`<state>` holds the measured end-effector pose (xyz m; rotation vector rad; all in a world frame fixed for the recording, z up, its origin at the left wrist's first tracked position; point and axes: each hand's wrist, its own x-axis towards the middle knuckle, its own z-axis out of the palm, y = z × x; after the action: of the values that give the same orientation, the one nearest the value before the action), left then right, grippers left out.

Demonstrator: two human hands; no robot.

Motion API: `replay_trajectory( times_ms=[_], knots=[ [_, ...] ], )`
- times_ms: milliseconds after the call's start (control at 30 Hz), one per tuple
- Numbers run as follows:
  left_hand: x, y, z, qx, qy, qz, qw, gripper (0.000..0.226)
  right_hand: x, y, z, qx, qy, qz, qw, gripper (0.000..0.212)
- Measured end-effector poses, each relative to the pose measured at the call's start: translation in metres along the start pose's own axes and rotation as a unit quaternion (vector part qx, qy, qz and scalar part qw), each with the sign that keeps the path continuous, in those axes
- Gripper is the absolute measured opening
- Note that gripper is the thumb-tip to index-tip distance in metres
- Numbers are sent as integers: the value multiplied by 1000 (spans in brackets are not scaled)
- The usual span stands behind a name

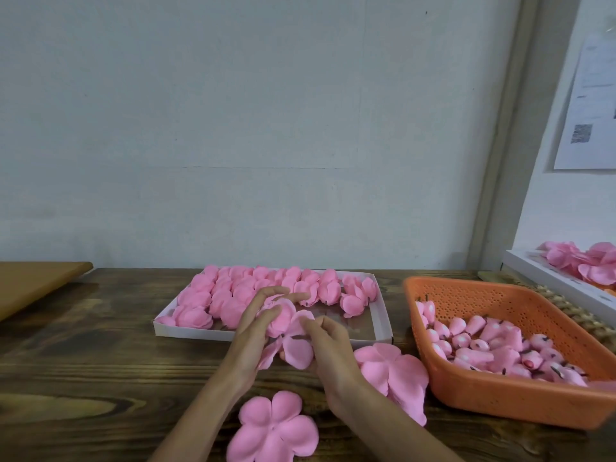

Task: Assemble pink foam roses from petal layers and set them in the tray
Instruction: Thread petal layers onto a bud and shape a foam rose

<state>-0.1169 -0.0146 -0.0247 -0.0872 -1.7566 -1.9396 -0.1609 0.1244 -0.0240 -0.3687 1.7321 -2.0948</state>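
- Wooden table (100, 345): white tray (186, 330) holds finished roses (213, 295); orange basket (500, 405) holds buds (483, 348).
- Left hand (251, 331) and right hand (330, 353) both grip a half-built rose (283, 316).

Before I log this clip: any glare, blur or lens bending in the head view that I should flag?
Head view: light soft and even, shadows faint; dull sheen on the tray's bare floor; the wide lens tilts the upright frame; the paper is too blurred to read; the rose between left hand and right hand looks soft.
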Motion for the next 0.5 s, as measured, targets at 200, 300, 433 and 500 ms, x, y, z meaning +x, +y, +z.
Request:
replay_trajectory(
  times_ms=[200,300,433,500],
  knots=[
    [0,-1,2,-29,14,13,999,22,4,2,0,-4,-5,6,1000,24],
    [0,-1,4,-31,38,0,999,22,1,1,1,2,4,14,1000,23],
    [2,-4,4,-61,26,-1,998,19,3,2,1,-9,12,-2,1000,21],
    [2,-6,5,-78,20,0,997,13,4,2,1,-18,19,-11,1000,18]
  ],
)
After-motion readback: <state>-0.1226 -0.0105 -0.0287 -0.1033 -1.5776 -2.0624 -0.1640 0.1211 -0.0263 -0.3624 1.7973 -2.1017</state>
